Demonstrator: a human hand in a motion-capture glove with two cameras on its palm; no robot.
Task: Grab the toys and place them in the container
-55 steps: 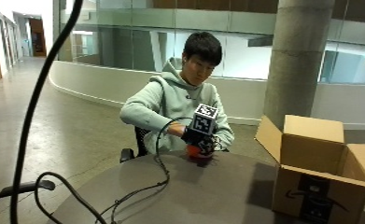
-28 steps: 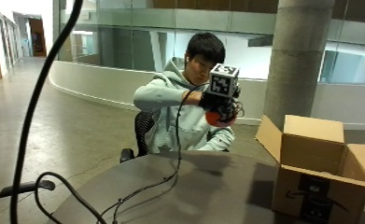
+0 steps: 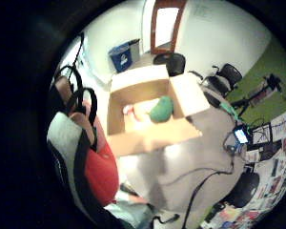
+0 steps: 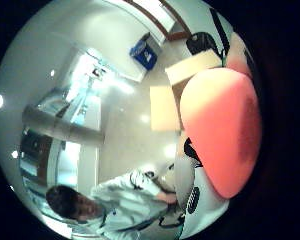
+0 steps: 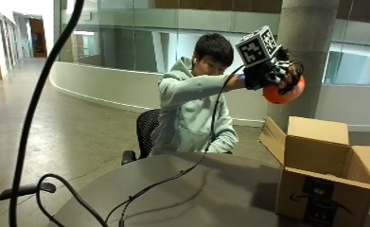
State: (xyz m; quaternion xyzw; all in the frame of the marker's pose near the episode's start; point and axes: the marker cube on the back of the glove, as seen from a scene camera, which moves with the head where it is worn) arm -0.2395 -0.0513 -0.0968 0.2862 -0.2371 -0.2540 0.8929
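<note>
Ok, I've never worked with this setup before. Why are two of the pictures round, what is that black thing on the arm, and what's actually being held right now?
There is no machine here. A seated person works at a round grey table, and the black thing is a glove on their right hand.

The ordinary picture comes from a camera across the table. The two round ones come from tiny wide-angle cameras on that hand's palm, one beside the thumb and one beside the little finger, looking out at whatever the hand is over.

The hand grips a round orange-red toy ball, raised in the air beside and above the open brown cardboard box standing on the table. In the thumb-side palm view the ball fills much of the picture because it is so close. The little-finger-side palm view looks down into the box, where a green toy already lies.
</note>
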